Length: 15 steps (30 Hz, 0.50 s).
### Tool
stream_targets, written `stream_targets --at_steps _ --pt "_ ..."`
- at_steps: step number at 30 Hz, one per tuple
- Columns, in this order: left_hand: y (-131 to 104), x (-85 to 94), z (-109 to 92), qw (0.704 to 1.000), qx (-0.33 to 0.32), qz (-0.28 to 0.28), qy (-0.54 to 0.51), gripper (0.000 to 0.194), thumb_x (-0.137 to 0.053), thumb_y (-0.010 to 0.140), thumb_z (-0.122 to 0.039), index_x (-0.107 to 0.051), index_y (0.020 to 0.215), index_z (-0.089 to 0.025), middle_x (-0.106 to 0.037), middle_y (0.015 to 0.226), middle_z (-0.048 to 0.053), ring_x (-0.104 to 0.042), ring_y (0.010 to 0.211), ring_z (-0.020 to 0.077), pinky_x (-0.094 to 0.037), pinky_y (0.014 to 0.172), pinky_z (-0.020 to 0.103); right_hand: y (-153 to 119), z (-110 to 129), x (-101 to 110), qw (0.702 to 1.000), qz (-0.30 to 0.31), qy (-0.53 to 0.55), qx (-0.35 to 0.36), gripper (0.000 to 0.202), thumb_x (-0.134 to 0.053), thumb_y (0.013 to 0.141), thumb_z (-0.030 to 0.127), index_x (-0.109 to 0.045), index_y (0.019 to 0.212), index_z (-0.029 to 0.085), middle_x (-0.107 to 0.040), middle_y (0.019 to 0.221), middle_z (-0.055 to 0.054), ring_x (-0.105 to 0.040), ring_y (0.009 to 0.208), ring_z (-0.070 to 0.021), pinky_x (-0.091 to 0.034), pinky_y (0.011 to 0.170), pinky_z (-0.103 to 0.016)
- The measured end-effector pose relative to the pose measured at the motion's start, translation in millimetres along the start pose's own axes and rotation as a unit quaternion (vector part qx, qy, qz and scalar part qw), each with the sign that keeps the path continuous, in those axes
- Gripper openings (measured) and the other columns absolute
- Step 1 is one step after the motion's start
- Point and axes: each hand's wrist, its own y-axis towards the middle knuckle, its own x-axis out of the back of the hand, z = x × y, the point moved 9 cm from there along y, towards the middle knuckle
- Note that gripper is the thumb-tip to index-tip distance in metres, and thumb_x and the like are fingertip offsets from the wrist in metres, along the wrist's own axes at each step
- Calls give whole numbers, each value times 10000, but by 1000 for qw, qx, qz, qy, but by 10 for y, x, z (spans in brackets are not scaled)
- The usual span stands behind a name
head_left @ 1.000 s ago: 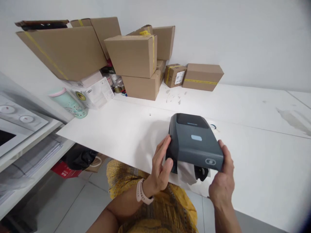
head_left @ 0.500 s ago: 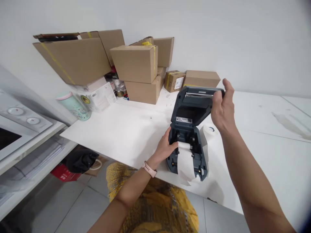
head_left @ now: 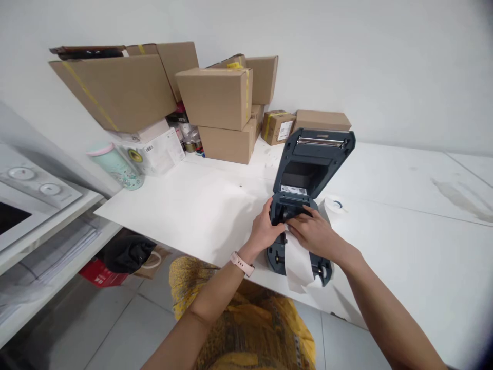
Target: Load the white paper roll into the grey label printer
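A dark grey label printer (head_left: 275, 253) stands near the table's front edge with its lid (head_left: 320, 156) tilted up. My left hand (head_left: 265, 227) is wrapped round the printer's left side, its thumb reaching over the wall into the bay. Inside the bay, my right hand (head_left: 313, 232) has its fingers curled over the small white paper roll, which they mostly hide. From there a white paper strip (head_left: 297, 262) runs forward over the printer's front edge, with a torn end. Just right of the printer lies another white roll (head_left: 334, 205).
Cardboard boxes (head_left: 215, 100) are stacked along the wall, with smaller boxes (head_left: 322, 119) behind the printer. On the left are a mint tumbler (head_left: 119, 167), a white carton (head_left: 162, 154) and a white appliance with knobs (head_left: 34, 190). The white table's front edge (head_left: 185, 252) runs close to my lap.
My right hand has let go of the raised lid and come down into the printer bay onto the paper roll. The lid stays up by itself. My left hand keeps its place.
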Motion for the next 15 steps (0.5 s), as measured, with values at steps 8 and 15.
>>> stream_targets --at_steps 8,15 --pt "-38 50 -108 992 1 27 124 908 -492 811 -88 -165 1647 -222 -736 1181 101 -693 983 265 -512 914 373 116 -84 -85 992 120 26 -25 418 -528 941 218 -630 1343 162 -760 1170 -150 -689 1165 -321 -292 1193 -584" --pt "-73 74 -133 999 -6 13 52 855 -484 796 -74 -284 1614 -226 -665 1379 98 -632 1242 285 -458 1081 407 -547 -445 453 905 -98 405 -81 493 -549 950 522 -565 1405 335 -657 1390 -79 -673 1187 -320 -569 944 -446"
